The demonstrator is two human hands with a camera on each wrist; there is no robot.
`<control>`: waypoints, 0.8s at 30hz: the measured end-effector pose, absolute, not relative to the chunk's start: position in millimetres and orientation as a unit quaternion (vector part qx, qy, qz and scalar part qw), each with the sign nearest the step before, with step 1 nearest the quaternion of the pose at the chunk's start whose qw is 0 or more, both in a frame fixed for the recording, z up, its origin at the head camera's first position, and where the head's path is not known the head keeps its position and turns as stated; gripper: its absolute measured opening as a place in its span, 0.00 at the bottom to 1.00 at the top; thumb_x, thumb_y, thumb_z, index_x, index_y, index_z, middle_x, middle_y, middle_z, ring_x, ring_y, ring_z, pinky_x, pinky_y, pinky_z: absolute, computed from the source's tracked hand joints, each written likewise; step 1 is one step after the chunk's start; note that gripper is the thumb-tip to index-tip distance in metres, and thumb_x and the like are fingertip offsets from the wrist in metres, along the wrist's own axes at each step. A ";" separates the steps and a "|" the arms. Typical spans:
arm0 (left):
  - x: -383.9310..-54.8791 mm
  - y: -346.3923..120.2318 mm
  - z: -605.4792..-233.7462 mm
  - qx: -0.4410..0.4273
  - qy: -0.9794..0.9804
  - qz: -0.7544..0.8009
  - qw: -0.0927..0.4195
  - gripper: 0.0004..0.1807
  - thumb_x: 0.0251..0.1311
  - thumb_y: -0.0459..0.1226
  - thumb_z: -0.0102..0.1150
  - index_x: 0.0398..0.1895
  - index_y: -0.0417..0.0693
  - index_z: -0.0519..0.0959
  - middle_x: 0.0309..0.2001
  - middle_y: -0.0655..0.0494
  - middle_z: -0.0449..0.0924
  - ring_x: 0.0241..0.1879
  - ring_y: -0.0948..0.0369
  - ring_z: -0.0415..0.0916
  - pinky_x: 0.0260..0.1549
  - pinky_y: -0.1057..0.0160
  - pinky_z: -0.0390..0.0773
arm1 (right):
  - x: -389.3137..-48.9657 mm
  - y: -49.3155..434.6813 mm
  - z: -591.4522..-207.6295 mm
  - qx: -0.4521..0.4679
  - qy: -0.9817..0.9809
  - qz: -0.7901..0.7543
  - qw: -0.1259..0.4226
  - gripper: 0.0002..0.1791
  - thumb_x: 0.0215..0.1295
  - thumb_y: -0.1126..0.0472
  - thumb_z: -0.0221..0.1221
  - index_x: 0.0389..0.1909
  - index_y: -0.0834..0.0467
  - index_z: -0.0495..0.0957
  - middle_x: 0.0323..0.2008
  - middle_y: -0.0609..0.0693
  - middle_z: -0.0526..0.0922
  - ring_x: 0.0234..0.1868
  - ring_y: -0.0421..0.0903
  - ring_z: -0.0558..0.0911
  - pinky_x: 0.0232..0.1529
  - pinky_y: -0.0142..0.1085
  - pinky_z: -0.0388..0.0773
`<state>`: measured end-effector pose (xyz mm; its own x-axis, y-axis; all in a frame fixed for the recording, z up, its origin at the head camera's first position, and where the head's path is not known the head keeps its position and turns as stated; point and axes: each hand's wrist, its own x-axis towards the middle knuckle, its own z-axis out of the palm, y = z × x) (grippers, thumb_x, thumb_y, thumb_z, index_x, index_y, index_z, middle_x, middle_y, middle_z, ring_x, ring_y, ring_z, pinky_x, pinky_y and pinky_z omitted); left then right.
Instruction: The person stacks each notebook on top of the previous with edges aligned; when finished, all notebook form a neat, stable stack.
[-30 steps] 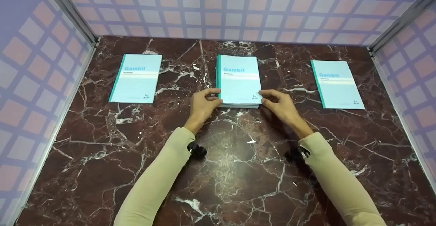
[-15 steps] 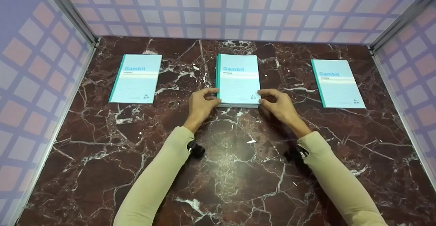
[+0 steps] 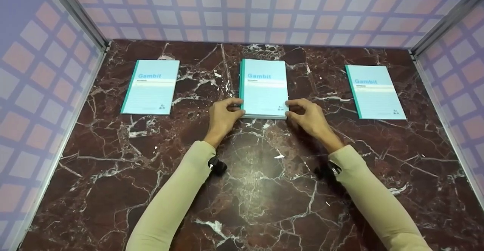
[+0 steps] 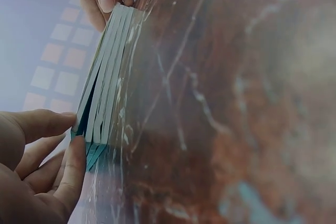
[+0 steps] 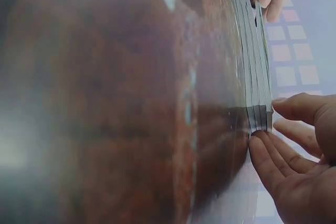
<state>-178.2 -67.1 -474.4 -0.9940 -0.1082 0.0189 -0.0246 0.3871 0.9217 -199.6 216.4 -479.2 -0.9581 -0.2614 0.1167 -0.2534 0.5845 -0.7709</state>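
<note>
In the head view, a stack of several notebooks (image 3: 264,96) with pale blue covers and green spines lies at the middle of the table. The left hand (image 3: 224,116) grips its spine side close to the near corner. In the left wrist view, a wedge-shaped gap separates the top notebook (image 4: 92,90) from those below at the spine end. Thumb and fingers of the right hand (image 3: 308,115) hold the opposite side near the other corner. The right wrist view shows right fingertips (image 5: 257,142) against the page edges.
One matching notebook (image 3: 151,87) lies to the left of the stack, another (image 3: 375,92) to its right. The brown marble-patterned table (image 3: 249,198) is bounded by tiled-print panels (image 3: 242,13) at the back and both sides.
The top notebook has slid slightly away from the person, and its near edge lines up more closely with the stack. Both hands stay at the near corners, shifting only a little.
</note>
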 end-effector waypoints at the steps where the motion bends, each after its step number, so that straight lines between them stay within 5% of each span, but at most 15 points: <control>1: -177.8 -67.1 -475.0 0.038 -0.832 -0.552 0.038 0.16 0.62 0.29 0.75 0.53 0.44 0.90 0.47 0.50 0.91 0.46 0.57 0.88 0.43 0.60 0.87 | -199.8 216.3 -479.2 -0.144 0.891 -0.430 0.003 0.19 0.70 0.67 0.70 0.60 0.64 0.85 0.58 0.61 0.85 0.56 0.59 0.86 0.58 0.52 0.82; 17: -179.8 -69.9 -477.5 0.027 -0.863 -0.503 0.045 0.16 0.62 0.30 0.74 0.53 0.44 0.90 0.56 0.51 0.88 0.60 0.52 0.84 0.59 0.57 0.82 | -202.9 215.3 -476.2 -0.128 0.903 -0.410 0.010 0.20 0.69 0.63 0.71 0.61 0.62 0.85 0.58 0.61 0.86 0.62 0.61 0.82 0.67 0.52 0.75; 24: -178.2 -70.1 -477.1 0.035 -0.863 -0.503 0.038 0.15 0.63 0.31 0.75 0.53 0.44 0.90 0.56 0.51 0.88 0.59 0.52 0.84 0.58 0.57 0.82 | -202.3 214.5 -476.5 -0.131 0.904 -0.407 0.014 0.19 0.69 0.63 0.71 0.60 0.61 0.86 0.58 0.60 0.86 0.63 0.61 0.82 0.68 0.52 0.75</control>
<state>-178.2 -70.1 -477.1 -0.9948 -0.0976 0.0304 -0.0217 0.4918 0.8704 -202.3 214.5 -476.5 -0.9652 -0.2487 0.0807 -0.2253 0.6346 -0.7393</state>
